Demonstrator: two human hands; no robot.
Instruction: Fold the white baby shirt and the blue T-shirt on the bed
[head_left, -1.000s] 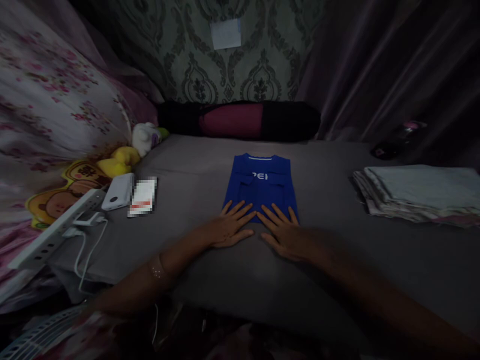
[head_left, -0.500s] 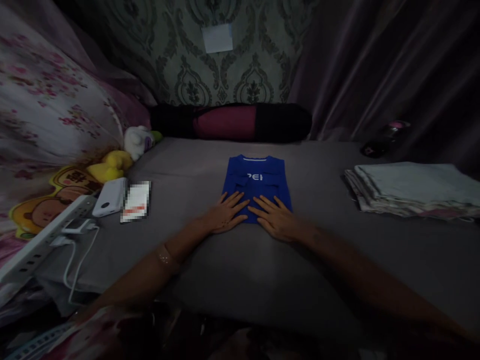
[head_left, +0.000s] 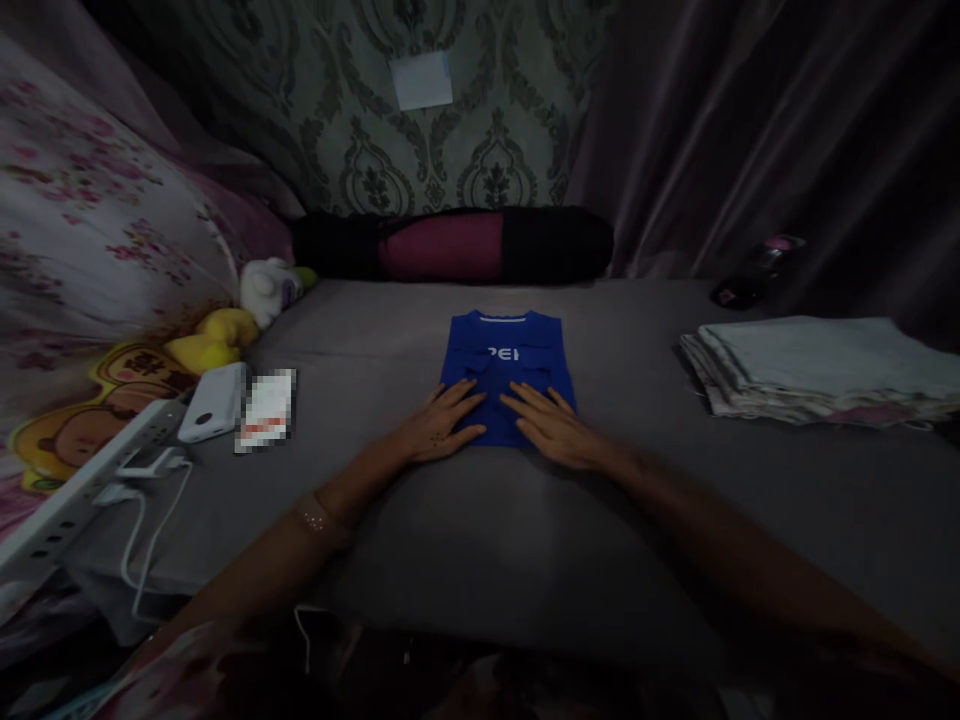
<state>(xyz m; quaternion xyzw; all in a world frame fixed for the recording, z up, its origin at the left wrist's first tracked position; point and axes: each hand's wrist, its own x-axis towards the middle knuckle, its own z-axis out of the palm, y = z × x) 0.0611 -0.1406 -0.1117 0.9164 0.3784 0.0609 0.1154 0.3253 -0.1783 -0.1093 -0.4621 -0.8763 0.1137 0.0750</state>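
A blue shirt [head_left: 504,335] lies folded into a compact rectangle on the grey surface [head_left: 495,540], its collar away from me and white letters partly showing on its front. My left hand [head_left: 444,422] rests flat on its lower left edge, fingers stretched out. Over the lower right part of the shirt, my right hand [head_left: 556,426] is laid with its fingers extended. Neither hand grips the cloth. The hands are a little apart, with blue fabric showing between them. Parts of the near corners are hidden under my palms.
On the left are a white power strip [head_left: 82,490] with cables, a white power bank [head_left: 213,402], a blurred-out card [head_left: 267,410] and plush toys [head_left: 214,338]. A stack of folded cloth [head_left: 817,365] and a bottle [head_left: 754,280] stand right. A black-and-maroon roll [head_left: 442,247] lies along the back.
My hands have slid slightly apart, showing more of the shirt between them. The whole view has shifted a little. The shirt stays folded in place.
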